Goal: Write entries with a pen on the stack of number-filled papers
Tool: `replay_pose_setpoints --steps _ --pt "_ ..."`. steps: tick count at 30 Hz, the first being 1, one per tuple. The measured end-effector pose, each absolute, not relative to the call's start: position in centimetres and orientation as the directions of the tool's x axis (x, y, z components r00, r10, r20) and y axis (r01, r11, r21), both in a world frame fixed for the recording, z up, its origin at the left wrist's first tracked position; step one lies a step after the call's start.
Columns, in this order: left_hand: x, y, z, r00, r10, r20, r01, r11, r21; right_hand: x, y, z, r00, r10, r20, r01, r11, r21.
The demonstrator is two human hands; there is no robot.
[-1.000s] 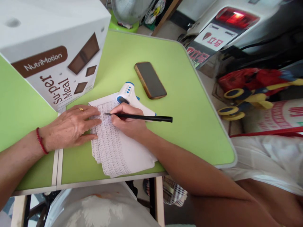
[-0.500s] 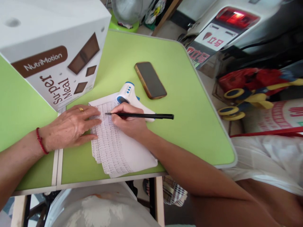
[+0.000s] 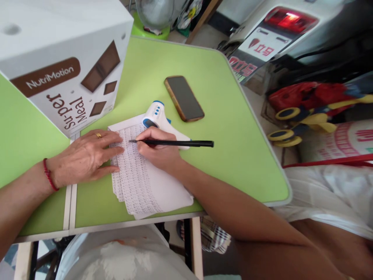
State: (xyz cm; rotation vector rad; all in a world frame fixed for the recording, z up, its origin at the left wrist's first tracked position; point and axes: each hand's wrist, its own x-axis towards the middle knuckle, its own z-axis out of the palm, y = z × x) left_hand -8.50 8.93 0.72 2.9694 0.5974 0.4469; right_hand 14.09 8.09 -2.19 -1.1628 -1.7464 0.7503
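My right hand [image 3: 159, 147] grips a black pen [image 3: 189, 143], its tip on the top sheet of a stack of white paper [image 3: 171, 190]. Rows of dense handwriting cover the left part of that sheet. Fingers spread, my left hand [image 3: 90, 155] lies flat with its fingertips on the paper's left edge. It wears a gold ring and a red wrist cord. Just beyond my right hand, a white and blue infrared thermometer [image 3: 159, 116] lies partly over the paper; my hand hides some of its handle.
A large white NutriMotion box [image 3: 67, 74] stands at the left of the green table [image 3: 233, 155]. Behind the thermometer lies a phone [image 3: 184, 98] in a brown case. Past the right edge are a scooter's tail [image 3: 271, 42] and yellow-handled tools [image 3: 303, 124].
The view has shifted very slightly. Both hands and the pen keep practically the same position on the paper.
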Motion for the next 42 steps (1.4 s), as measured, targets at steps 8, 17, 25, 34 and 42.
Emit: replay_pose_setpoints --steps 8,17,25,34,42 --pt "-8.50 8.94 0.72 0.882 0.396 0.256 0.373 -0.918 0.137 14.05 7.95 -2.11 -0.174 0.928 0.331 0.390 0.373 -0.842" --pt "-8.53 8.98 0.74 0.886 0.395 0.243 0.370 -0.918 0.146 13.96 7.94 -2.32 -0.236 0.927 0.291 0.405 0.366 -0.838" --pt "-8.46 8.94 0.80 0.883 0.403 0.240 0.376 -0.914 0.150 14.01 7.94 -2.45 -0.249 0.927 0.282 0.417 0.365 -0.832" --pt "-8.45 8.92 0.76 0.882 0.403 0.244 0.376 -0.914 0.150 14.01 7.92 -2.32 -0.242 0.926 0.289 0.405 0.367 -0.837" --pt "-8.51 8.89 0.76 0.881 0.409 0.238 0.378 -0.911 0.165 14.10 8.00 -2.17 -0.226 0.929 0.294 0.421 0.365 -0.830"
